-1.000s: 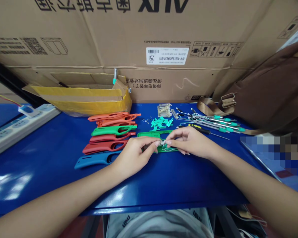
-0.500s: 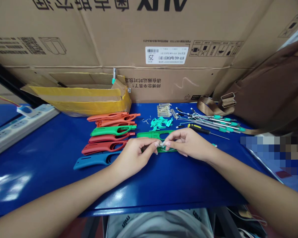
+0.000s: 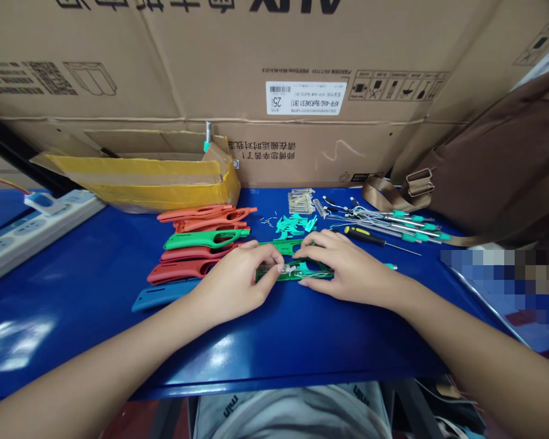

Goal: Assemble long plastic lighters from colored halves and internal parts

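Note:
A green plastic handle shell point(image 3: 287, 247) lies flat on the blue table point(image 3: 265, 341), open side up, with a small white part and thin wire inside it. My left hand point(image 3: 238, 277) rests on its left end, thumb and fingers closed on the edge of the shell. My right hand point(image 3: 343, 265) lies over its right end, fingers pressed down on the shell and the small part. Both hands touch the shell and hide much of it.
To the left lie several orange, red, green and blue handle shells point(image 3: 201, 244). Behind are small teal parts point(image 3: 293, 224), a stack of metal pieces point(image 3: 301, 202), screwdrivers point(image 3: 384, 227), a yellow-taped carton point(image 3: 146, 177), big cardboard boxes point(image 3: 274, 79), a power strip point(image 3: 27, 225) and a brown bag point(image 3: 494, 164).
Both hands have dropped from pinching a small part above the green shell to resting on the shell. The small part now sits inside it.

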`<state>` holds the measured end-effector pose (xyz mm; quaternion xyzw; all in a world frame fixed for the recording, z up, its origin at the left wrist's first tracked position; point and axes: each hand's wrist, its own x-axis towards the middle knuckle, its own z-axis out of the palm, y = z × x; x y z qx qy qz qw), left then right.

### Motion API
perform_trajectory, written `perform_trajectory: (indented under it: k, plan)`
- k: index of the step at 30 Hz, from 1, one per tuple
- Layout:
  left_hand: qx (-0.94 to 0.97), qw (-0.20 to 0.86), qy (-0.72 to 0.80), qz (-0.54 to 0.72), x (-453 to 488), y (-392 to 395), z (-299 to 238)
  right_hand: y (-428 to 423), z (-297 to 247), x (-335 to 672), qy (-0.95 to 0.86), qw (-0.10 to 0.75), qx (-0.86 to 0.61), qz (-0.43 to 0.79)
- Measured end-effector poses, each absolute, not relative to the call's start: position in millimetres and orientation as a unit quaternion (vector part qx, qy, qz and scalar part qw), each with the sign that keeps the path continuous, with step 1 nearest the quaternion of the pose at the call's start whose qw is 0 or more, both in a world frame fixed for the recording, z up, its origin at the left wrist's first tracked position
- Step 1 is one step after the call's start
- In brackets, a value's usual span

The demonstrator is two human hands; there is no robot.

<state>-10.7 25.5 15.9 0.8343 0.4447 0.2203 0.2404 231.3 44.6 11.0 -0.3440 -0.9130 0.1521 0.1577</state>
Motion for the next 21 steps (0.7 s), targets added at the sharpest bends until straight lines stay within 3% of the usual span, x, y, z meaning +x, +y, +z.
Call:
perform_trajectory:
  k: [4, 21]
  plan:
    - [0.842, 0.244, 0.428, 0.220, -11, 27, 15, 45, 10, 232, -0.920, 0.116, -0.349, 0.131]
    - [0.878, 0.161, 0.369, 0.260, -14, 34, -4, 45, 14, 237, -0.927, 0.120, -0.334, 0.119]
